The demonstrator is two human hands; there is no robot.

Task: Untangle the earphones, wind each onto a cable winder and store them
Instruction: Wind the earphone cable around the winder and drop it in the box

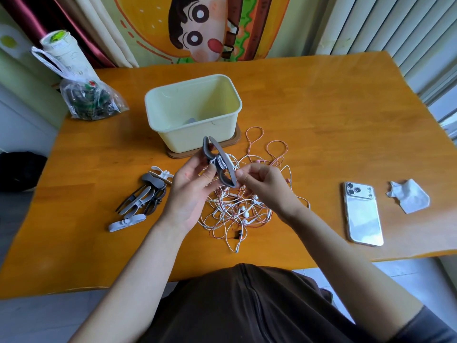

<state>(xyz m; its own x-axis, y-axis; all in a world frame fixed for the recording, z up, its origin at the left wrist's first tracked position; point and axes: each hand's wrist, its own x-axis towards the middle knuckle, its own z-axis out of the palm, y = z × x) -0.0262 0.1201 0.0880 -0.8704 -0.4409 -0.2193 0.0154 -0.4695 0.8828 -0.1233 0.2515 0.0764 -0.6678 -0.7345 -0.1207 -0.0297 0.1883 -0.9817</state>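
Grey cable winder (224, 161) is mid-frame, white cord wrapped round its waist; left hand (190, 191) grips it with curled fingers; right hand (264, 186) pinches what looks like the cord end at its lower tip; tangled earphones (237, 214) lie underneath on the table (321, 115); cream box (197, 137) just above; spare winders (146, 196) centre-left.

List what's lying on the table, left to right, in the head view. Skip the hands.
bag → spare winders → bin → earphone tangle → phone → tissue
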